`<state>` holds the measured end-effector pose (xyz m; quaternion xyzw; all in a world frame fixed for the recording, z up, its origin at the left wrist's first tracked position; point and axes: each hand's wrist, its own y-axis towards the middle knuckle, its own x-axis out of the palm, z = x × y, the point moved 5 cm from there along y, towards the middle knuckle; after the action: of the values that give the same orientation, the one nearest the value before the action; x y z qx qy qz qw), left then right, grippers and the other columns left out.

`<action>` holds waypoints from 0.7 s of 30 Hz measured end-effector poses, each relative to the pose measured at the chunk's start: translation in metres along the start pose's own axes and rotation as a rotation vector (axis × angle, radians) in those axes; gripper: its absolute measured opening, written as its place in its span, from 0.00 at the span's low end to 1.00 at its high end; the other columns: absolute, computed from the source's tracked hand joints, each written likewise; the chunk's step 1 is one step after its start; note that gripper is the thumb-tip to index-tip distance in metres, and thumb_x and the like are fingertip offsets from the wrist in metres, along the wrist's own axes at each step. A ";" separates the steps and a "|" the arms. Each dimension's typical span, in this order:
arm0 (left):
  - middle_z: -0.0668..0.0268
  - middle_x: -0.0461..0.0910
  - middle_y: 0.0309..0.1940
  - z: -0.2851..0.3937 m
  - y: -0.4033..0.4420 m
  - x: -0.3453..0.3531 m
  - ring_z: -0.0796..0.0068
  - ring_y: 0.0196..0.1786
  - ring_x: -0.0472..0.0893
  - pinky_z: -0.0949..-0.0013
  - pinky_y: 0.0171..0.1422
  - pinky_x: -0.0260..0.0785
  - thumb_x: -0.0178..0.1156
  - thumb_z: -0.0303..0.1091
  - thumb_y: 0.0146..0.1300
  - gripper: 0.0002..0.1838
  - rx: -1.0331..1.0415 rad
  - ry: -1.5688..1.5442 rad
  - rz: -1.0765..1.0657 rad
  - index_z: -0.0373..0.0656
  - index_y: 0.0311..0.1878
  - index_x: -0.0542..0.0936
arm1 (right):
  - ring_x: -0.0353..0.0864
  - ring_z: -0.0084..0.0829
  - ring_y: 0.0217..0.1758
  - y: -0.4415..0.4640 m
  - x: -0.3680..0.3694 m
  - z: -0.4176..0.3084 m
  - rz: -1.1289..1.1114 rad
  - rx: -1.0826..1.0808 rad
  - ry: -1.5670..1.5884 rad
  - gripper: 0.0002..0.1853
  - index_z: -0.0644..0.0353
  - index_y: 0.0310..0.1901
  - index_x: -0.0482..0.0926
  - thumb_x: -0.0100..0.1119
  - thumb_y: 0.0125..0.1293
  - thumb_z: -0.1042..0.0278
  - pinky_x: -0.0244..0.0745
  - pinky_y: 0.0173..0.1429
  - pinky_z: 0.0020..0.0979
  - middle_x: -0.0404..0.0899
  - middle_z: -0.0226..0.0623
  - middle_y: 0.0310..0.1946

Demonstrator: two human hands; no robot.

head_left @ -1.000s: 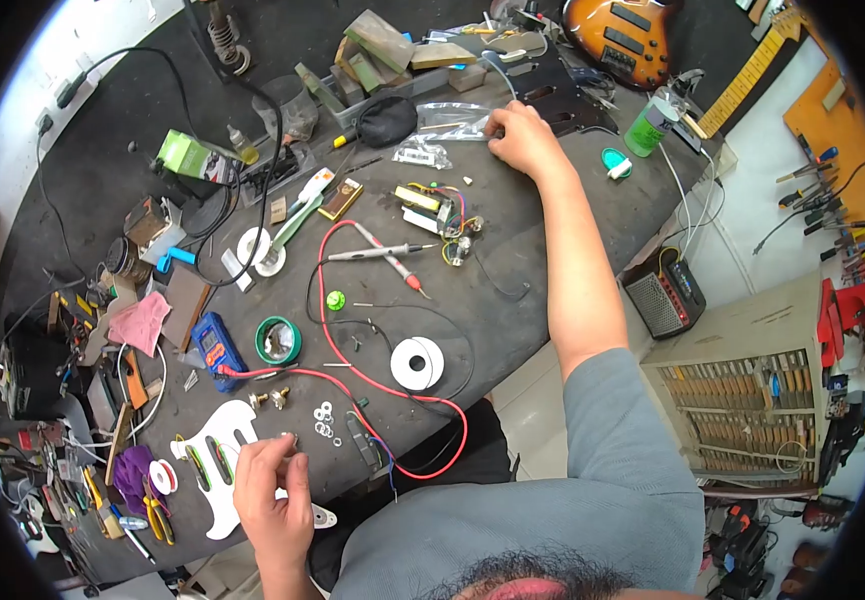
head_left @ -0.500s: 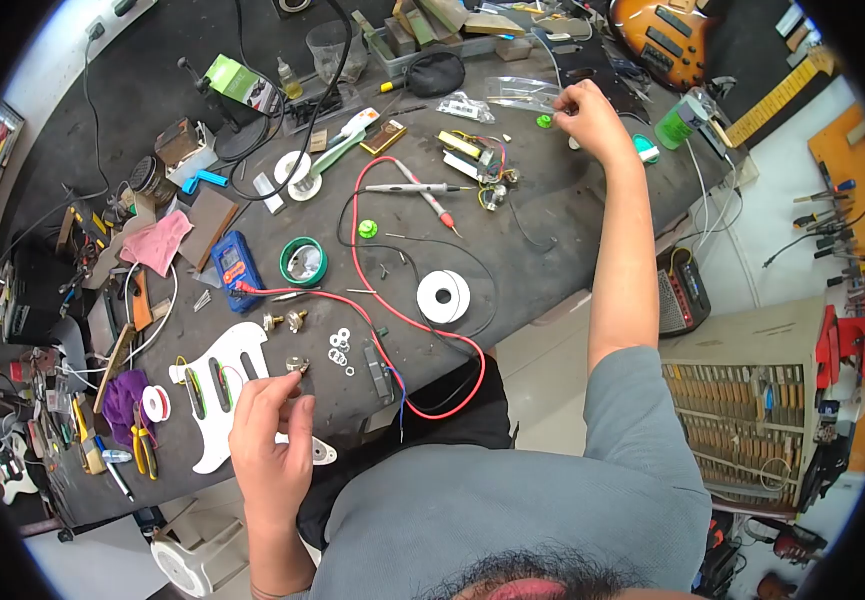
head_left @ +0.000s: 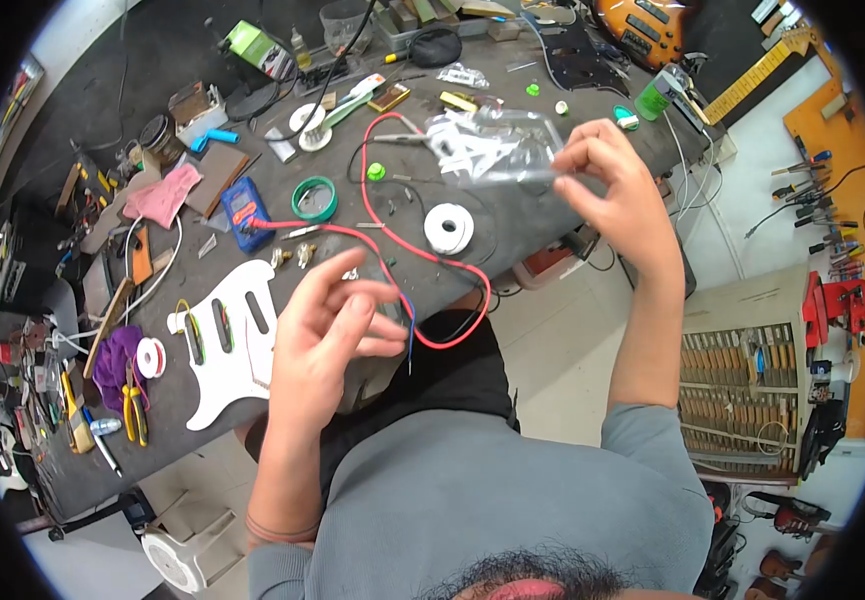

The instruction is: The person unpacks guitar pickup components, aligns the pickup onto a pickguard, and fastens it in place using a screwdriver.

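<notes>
My right hand (head_left: pixel 617 190) pinches the edge of a clear plastic bag (head_left: pixel 502 150) with white parts inside, raised above the bench. Fingers apart and holding nothing, my left hand (head_left: pixel 332 335) hovers over the bench's front edge, to the right of a white guitar pickguard (head_left: pixel 237 345) that carries dark pickups. Metal potentiometers (head_left: pixel 305 254) lie just behind my left hand. Between the hands are a white spool (head_left: pixel 447 229) and a looped red test lead (head_left: pixel 380 265). The bag partly hides a wired electronic assembly.
A blue multimeter (head_left: pixel 244 214) and a green ring-shaped container (head_left: pixel 314 200) lie mid-bench. Yellow pliers (head_left: pixel 134 412) and a purple cloth (head_left: pixel 112 365) are at the left. A sunburst guitar body (head_left: pixel 642 30) sits at the back right, near a green bottle (head_left: pixel 654 97).
My right hand has lifted the clear bag from the back of the bench and brought it nearer. My left hand has moved right and up, with its fingers spreading. The view has shifted.
</notes>
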<state>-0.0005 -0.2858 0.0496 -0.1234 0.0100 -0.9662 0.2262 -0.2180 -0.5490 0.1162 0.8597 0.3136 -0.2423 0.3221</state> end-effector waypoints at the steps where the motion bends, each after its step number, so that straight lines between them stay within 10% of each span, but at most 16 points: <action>1: 0.43 0.86 0.60 -0.003 -0.002 0.001 0.59 0.47 0.93 0.60 0.49 0.92 0.59 0.42 0.87 0.33 -0.036 -0.076 -0.037 0.31 0.84 0.65 | 0.84 0.37 0.57 -0.013 0.007 -0.018 -0.048 -0.021 -0.008 0.08 0.66 0.46 0.86 0.72 0.67 0.77 0.82 0.63 0.36 0.79 0.38 0.51; 7: 0.35 0.79 0.70 -0.019 -0.057 -0.003 0.47 0.51 0.94 0.54 0.51 0.94 0.53 0.51 0.90 0.43 -0.109 -0.383 -0.165 0.40 0.91 0.42 | 0.83 0.39 0.55 -0.084 0.071 -0.098 -0.324 -0.142 0.095 0.12 0.63 0.46 0.87 0.76 0.61 0.82 0.81 0.59 0.37 0.78 0.38 0.52; 21: 0.43 0.88 0.56 -0.063 -0.166 -0.065 0.62 0.38 0.93 0.64 0.40 0.90 0.51 0.36 0.89 0.24 -0.092 -0.312 0.021 0.29 0.77 0.70 | 0.84 0.38 0.50 -0.114 0.176 -0.167 -0.376 -0.426 -0.158 0.09 0.58 0.44 0.88 0.75 0.63 0.77 0.78 0.51 0.41 0.82 0.32 0.48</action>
<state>-0.0310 -0.1107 -0.0142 -0.2822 0.0203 -0.9314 0.2291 -0.1407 -0.2954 0.0739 0.6781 0.4849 -0.2928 0.4683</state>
